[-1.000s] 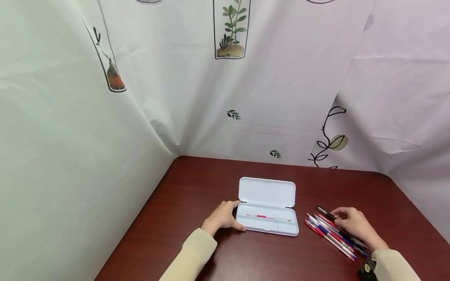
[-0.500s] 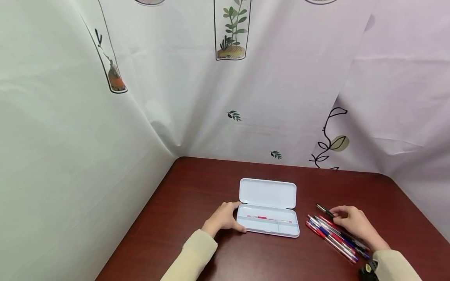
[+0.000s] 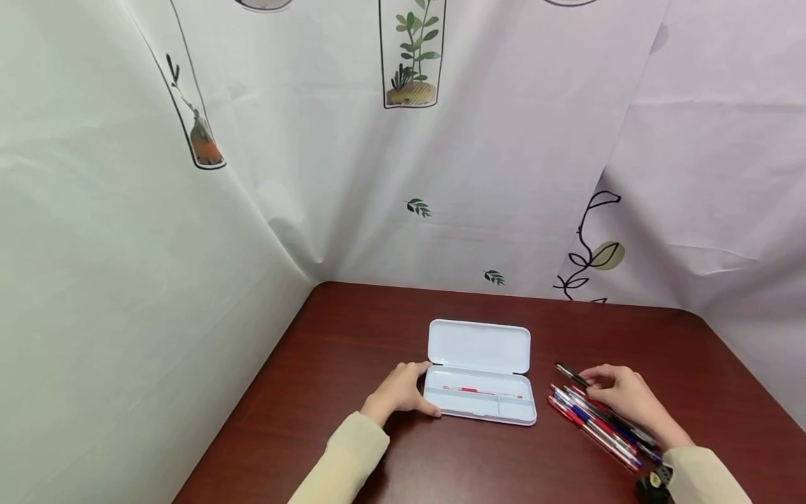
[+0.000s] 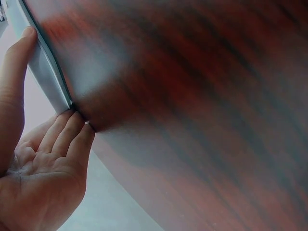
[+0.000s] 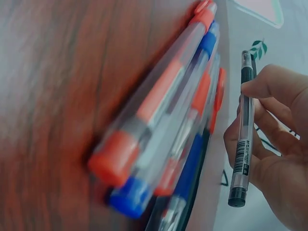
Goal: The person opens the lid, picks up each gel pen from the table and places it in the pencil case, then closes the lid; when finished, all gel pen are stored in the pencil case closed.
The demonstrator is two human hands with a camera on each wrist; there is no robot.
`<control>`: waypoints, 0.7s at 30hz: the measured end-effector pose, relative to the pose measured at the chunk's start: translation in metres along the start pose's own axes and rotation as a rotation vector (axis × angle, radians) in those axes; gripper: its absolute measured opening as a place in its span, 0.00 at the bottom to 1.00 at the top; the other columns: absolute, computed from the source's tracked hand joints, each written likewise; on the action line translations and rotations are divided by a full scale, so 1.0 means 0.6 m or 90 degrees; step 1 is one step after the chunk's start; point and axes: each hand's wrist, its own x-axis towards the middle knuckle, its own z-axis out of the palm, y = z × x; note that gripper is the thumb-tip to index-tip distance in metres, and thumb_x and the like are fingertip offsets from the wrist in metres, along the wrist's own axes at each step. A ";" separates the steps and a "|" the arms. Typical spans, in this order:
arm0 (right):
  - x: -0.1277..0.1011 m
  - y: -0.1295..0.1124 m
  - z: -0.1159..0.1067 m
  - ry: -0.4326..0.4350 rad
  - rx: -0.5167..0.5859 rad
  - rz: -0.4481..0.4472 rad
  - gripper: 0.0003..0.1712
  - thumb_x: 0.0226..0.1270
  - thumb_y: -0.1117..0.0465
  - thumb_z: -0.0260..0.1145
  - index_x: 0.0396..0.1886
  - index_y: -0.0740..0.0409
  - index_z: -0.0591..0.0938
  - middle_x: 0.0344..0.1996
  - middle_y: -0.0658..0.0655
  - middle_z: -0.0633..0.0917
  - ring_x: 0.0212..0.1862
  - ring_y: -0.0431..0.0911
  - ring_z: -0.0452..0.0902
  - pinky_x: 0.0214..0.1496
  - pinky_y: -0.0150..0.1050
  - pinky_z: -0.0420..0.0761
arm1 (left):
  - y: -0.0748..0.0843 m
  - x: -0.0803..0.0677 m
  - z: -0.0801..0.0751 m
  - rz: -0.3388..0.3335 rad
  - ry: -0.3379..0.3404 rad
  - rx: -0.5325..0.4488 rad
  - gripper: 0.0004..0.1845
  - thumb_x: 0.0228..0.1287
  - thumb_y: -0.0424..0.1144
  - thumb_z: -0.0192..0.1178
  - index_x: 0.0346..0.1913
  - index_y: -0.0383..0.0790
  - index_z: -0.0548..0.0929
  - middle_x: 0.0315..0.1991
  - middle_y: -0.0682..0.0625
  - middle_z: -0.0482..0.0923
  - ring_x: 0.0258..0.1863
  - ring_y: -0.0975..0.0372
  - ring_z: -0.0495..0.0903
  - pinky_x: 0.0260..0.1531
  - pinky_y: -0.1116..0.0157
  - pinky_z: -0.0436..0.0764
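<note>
surface: reddish-brown table [image 3: 485, 465], glossy, so objects on it may slide or roll. nearest: a bundle of capped pens [image 3: 595, 427], red, blue and black, lying beneath the right hand and to its near side, roughly aligned and overlapping. right hand [image 3: 620, 392]: closed in a pinch on a black pen [image 5: 245, 137], thumb near the clipped end, fingers behind the barrel; the pen projects beyond the fingertips, away and to the left.

handling: judged light and stiff, with a smooth clear barrel likely to be slick and to twist; a hold nearer mid-barrel should balance better.

left hand [image 3: 401, 390]: thumb at the front edge, fingers at the rear corner, gripping the left end of an open white case [image 3: 469, 404]. the case appears rigid and light; its end walls suit a steadying hold. immediately right of that hand, a red pen [image 3: 469, 389] lies in the long rear compartment. behind: raised lid [image 3: 478, 346], then, beyond both hands, creased plant-print cloth [image 3: 497, 161].
</note>
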 end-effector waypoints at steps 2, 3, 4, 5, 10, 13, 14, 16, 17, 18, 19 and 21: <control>0.001 -0.006 0.003 0.004 0.001 -0.010 0.14 0.57 0.65 0.72 0.44 0.61 0.86 0.34 0.53 0.86 0.31 0.34 0.77 0.33 0.30 0.78 | -0.001 0.000 0.000 -0.001 0.001 0.003 0.48 0.31 0.50 0.84 0.62 0.39 0.78 0.53 0.46 0.82 0.50 0.60 0.80 0.52 0.61 0.79; 0.001 -0.009 0.004 0.007 0.001 -0.017 0.14 0.57 0.65 0.72 0.44 0.61 0.86 0.34 0.52 0.86 0.31 0.34 0.77 0.33 0.30 0.78 | 0.000 0.000 0.000 -0.002 0.001 0.003 0.48 0.31 0.50 0.84 0.62 0.39 0.78 0.53 0.46 0.82 0.50 0.59 0.80 0.52 0.61 0.79; 0.002 -0.013 0.005 0.011 0.001 -0.022 0.13 0.56 0.65 0.72 0.43 0.60 0.86 0.33 0.52 0.86 0.31 0.33 0.77 0.33 0.30 0.78 | 0.000 0.000 0.000 -0.002 0.001 0.005 0.48 0.31 0.50 0.84 0.62 0.39 0.78 0.53 0.46 0.82 0.50 0.59 0.80 0.52 0.61 0.79; 0.003 -0.016 0.006 0.015 0.003 -0.028 0.13 0.56 0.65 0.72 0.43 0.60 0.86 0.33 0.51 0.86 0.31 0.33 0.76 0.33 0.30 0.78 | 0.000 0.000 0.000 -0.001 0.002 0.006 0.48 0.31 0.50 0.84 0.62 0.39 0.78 0.53 0.46 0.82 0.50 0.59 0.80 0.52 0.60 0.79; 0.008 -0.029 0.012 0.029 0.009 -0.062 0.11 0.55 0.67 0.72 0.40 0.57 0.87 0.31 0.50 0.84 0.29 0.31 0.75 0.33 0.29 0.76 | 0.003 -0.001 -0.002 -0.004 0.003 0.006 0.48 0.31 0.50 0.84 0.62 0.40 0.78 0.53 0.46 0.82 0.50 0.59 0.81 0.52 0.60 0.79; 0.010 -0.031 0.017 0.028 0.014 -0.072 0.11 0.54 0.68 0.71 0.39 0.57 0.87 0.30 0.50 0.84 0.29 0.32 0.74 0.32 0.29 0.75 | 0.005 -0.003 -0.003 -0.008 0.002 0.006 0.48 0.32 0.50 0.84 0.62 0.39 0.77 0.53 0.45 0.82 0.50 0.58 0.81 0.52 0.60 0.79; 0.010 -0.032 0.018 0.026 0.016 -0.074 0.11 0.54 0.68 0.71 0.39 0.57 0.87 0.30 0.50 0.84 0.28 0.32 0.73 0.31 0.29 0.75 | 0.005 -0.003 -0.002 -0.010 0.002 0.006 0.48 0.32 0.50 0.84 0.63 0.39 0.77 0.53 0.45 0.82 0.50 0.58 0.81 0.52 0.60 0.79; 0.010 -0.034 0.020 0.023 0.021 -0.081 0.11 0.54 0.68 0.70 0.39 0.57 0.87 0.30 0.49 0.83 0.28 0.32 0.73 0.31 0.29 0.75 | 0.007 -0.005 -0.003 -0.012 0.001 0.006 0.48 0.32 0.50 0.84 0.62 0.39 0.77 0.53 0.45 0.82 0.50 0.57 0.81 0.52 0.59 0.79; 0.010 -0.035 0.020 0.022 0.023 -0.085 0.11 0.54 0.69 0.70 0.39 0.57 0.87 0.29 0.49 0.83 0.28 0.32 0.73 0.31 0.29 0.75 | 0.008 -0.005 -0.003 -0.013 0.001 0.006 0.48 0.32 0.50 0.84 0.62 0.39 0.77 0.53 0.45 0.82 0.50 0.57 0.81 0.52 0.59 0.79; 0.010 -0.037 0.021 0.021 0.025 -0.089 0.11 0.54 0.69 0.70 0.39 0.57 0.87 0.29 0.49 0.83 0.28 0.32 0.73 0.31 0.29 0.75 | 0.008 -0.005 -0.003 -0.013 0.000 0.007 0.48 0.32 0.50 0.84 0.62 0.39 0.78 0.53 0.45 0.82 0.50 0.57 0.81 0.52 0.59 0.79; 0.011 -0.039 0.022 0.019 0.026 -0.091 0.11 0.54 0.69 0.70 0.39 0.57 0.87 0.30 0.49 0.83 0.28 0.32 0.73 0.31 0.29 0.75 | 0.009 -0.005 -0.004 -0.014 0.000 0.008 0.48 0.32 0.50 0.84 0.62 0.39 0.78 0.53 0.45 0.82 0.50 0.57 0.80 0.52 0.60 0.79; 0.011 -0.043 0.022 0.013 0.027 -0.094 0.11 0.54 0.69 0.70 0.39 0.56 0.87 0.30 0.49 0.83 0.28 0.32 0.73 0.31 0.29 0.75 | 0.009 -0.005 -0.004 -0.013 0.000 0.009 0.48 0.32 0.50 0.84 0.62 0.40 0.78 0.53 0.46 0.82 0.50 0.58 0.81 0.52 0.60 0.79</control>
